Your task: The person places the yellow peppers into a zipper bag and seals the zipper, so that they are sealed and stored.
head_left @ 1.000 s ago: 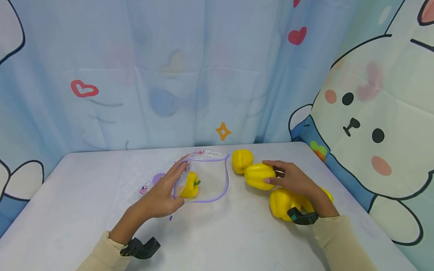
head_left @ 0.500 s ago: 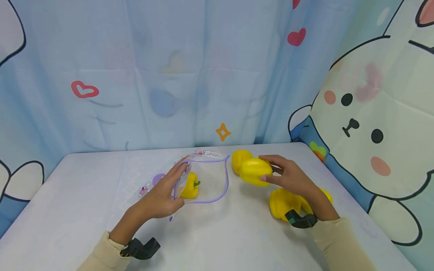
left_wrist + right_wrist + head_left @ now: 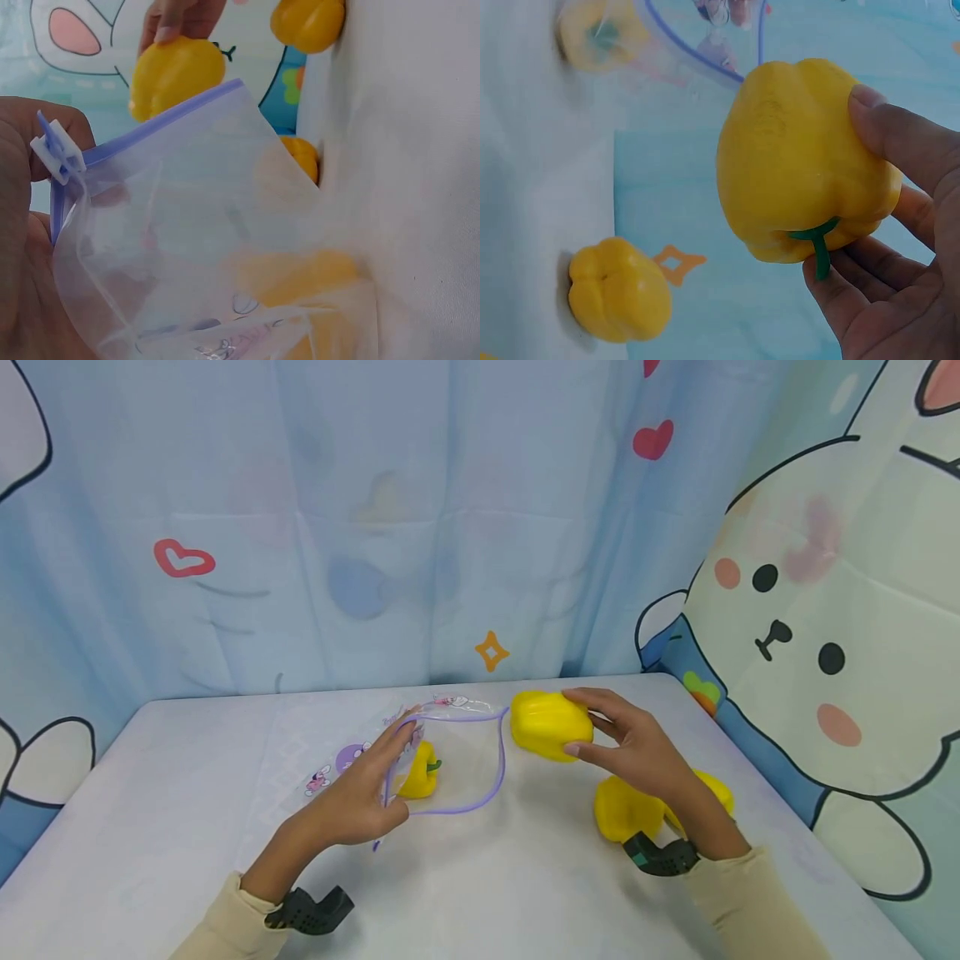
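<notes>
My left hand (image 3: 363,797) holds up the mouth of a clear zip bag (image 3: 187,187) with a purple zip edge (image 3: 501,764); its white slider (image 3: 58,152) sits by the fingers. Inside the bag lies one yellow bell pepper (image 3: 422,771) with a green stem. Thumb and fingers of my right hand (image 3: 637,747) grip another yellow bell pepper (image 3: 551,727), raised above the table just right of the bag mouth. In the right wrist view its green stem (image 3: 819,244) points down toward the fingers.
Two yellow peppers (image 3: 628,810) lie under my right forearm, partly hidden. One more pepper (image 3: 620,292) rests on the table, behind the held one in the head view. A printed curtain (image 3: 360,568) hangs past the white table's (image 3: 202,785) back edge.
My right hand has lifted the gripped pepper and carried it left and up, toward the bag mouth; it now covers the rear pepper. My left hand and the bag stay put.
</notes>
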{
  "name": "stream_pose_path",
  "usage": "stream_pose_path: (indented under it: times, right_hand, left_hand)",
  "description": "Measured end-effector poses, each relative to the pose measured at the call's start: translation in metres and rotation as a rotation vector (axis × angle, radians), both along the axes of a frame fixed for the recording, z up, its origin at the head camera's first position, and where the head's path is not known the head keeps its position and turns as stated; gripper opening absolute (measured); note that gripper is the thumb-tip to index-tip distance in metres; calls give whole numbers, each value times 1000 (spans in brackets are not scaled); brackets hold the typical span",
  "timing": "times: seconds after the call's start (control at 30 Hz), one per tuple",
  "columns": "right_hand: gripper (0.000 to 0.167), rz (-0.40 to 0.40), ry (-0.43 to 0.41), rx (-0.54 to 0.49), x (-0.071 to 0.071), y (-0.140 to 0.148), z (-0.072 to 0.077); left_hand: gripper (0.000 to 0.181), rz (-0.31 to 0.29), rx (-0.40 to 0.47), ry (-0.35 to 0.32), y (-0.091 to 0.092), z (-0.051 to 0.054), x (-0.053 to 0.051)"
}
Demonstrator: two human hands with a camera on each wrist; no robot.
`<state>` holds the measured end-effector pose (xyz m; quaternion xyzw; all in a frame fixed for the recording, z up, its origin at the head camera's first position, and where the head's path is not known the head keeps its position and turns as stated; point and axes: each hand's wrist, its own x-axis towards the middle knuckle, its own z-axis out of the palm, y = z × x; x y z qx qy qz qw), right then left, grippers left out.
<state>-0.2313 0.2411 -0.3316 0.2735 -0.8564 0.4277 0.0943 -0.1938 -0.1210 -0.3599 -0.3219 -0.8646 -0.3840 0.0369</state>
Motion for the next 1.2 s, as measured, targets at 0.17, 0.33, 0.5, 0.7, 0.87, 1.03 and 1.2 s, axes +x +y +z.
stream_pose_path:
  times: [0.17, 0.33, 0.5, 0.7, 0.87, 1.03, 1.2]
  right_hand:
    - [64, 22, 53, -23, 6, -8, 2]
    - [65, 95, 71, -58, 10, -17, 0]
    - [64, 228, 61, -102, 12, -27, -3]
    - [64, 299, 26, -122, 18, -38, -7]
    - [65, 312, -4, -126, 21, -46, -11]
    - [65, 320, -25, -111, 22, -53, -16]
    - [62, 321, -65, -108, 24, -59, -20]
  left_hand:
    - [90, -2, -4, -6, 1, -1, 0]
    - [95, -7, -17, -67, 2, 0, 1]
    - [98, 10, -47, -93, 3, 1, 3]
    - [99, 10, -34, -83, 5, 1, 3]
    - [95, -4, -12, -86, 5, -1, 4]
    - [93, -6, -22, -81, 4, -2, 4]
    - [94, -6, -24, -107, 5, -1, 5]
